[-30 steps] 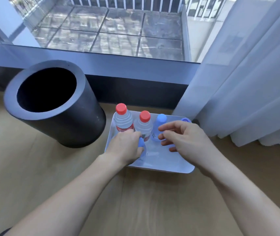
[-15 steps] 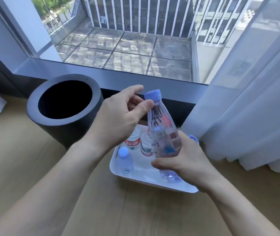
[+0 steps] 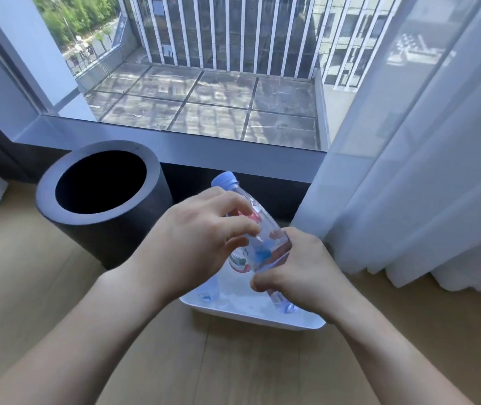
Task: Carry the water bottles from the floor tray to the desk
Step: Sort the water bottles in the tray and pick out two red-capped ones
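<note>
Two-handed grip — left hand (image 3: 192, 244), right hand (image 3: 300, 276), fingers (image 3: 233, 206) curled round bottle (image 3: 265, 229); cap (image 3: 225, 180) up-left

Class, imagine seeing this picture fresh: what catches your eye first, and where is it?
The left hand and right hand hold a tilted clear bottle, blue-capped, at centre above a white tray on the floor. Left of them stands a large dark bin.

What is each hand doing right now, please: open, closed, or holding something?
Left hand: grips the upper body of the blue-capped water bottle.
Right hand: grips the same bottle's lower end.
</note>
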The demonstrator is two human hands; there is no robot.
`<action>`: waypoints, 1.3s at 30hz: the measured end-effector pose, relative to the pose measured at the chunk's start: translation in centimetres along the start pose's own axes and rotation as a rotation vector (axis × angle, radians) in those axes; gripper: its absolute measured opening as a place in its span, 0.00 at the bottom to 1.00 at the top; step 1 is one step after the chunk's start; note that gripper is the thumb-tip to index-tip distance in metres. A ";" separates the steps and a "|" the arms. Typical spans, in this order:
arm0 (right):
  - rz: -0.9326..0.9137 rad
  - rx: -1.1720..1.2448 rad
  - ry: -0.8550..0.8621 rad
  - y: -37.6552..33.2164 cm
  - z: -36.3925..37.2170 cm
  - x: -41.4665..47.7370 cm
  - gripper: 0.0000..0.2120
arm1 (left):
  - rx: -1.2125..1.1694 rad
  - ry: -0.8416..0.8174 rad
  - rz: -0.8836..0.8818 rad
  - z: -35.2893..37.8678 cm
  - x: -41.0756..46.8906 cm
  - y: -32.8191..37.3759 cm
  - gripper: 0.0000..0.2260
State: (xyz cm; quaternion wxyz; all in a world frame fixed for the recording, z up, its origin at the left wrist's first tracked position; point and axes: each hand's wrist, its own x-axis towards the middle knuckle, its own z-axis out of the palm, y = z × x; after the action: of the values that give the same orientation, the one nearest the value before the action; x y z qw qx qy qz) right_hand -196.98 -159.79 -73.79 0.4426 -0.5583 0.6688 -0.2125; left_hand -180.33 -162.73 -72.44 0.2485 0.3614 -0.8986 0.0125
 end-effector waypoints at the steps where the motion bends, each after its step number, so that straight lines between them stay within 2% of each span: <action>1: 0.000 0.005 -0.012 -0.1 -0.1 -0.1 0.20 | 0.002 0.006 0.008 -0.3 0.0 0.1 0.02; 10: 0.042 0.191 -0.163 -0.8 -0.9 -0.3 0.23 | 0.074 0.023 0.010 -0.9 0.2 0.9 0.04; 13: 0.035 0.143 -0.153 -0.8 -1.0 -0.3 0.22 | 0.091 -0.019 0.024 -0.6 0.0 0.7 0.12; 16: -0.023 0.033 -0.146 -1.1 -1.0 -0.6 0.17 | 0.067 -0.024 0.055 -0.4 0.0 0.4 0.07; 19: -0.048 0.075 -0.167 -1.2 -1.0 -0.8 0.14 | 0.082 -0.026 0.047 -0.5 0.0 0.6 0.05; 22: 0.029 0.292 -0.212 -1.0 -1.4 -0.4 0.13 | -0.011 -0.019 -0.055 -1.1 0.0 0.5 0.03; 24: 0.060 0.449 -0.242 -0.9 -2.0 0.0 0.11 | -0.158 0.035 -0.176 -1.7 -0.1 -0.1 0.05; 28: 0.062 0.798 -0.342 -0.8 -3.4 0.7 0.12 | -0.383 0.180 -0.391 -2.8 -0.1 -1.4 0.04; 31: 0.059 1.072 -0.438 -1.0 -4.0 0.6 0.17 | -0.440 0.241 -0.415 -3.3 0.2 -1.2 0.04; 33: 0.079 1.034 -0.394 -1.3 -3.9 0.5 0.15 | -0.449 0.234 -0.392 -3.3 0.2 -1.0 0.04; 36: 0.075 0.730 -0.182 -1.3 -3.0 0.6 0.15 | -0.445 0.210 -0.377 -3.1 0.0 -0.8 0.05; 39: 0.126 0.714 -0.108 -1.2 -2.1 0.8 0.18 | -0.424 0.169 -0.431 -2.6 -0.3 -0.8 0.05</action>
State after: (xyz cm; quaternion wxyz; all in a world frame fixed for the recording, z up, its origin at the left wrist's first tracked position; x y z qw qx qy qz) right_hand -198.09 -161.32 -72.05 0.6566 -0.3367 0.5612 -0.3749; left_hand -178.46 -162.58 -70.46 0.3891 0.4815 -0.7600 -0.1981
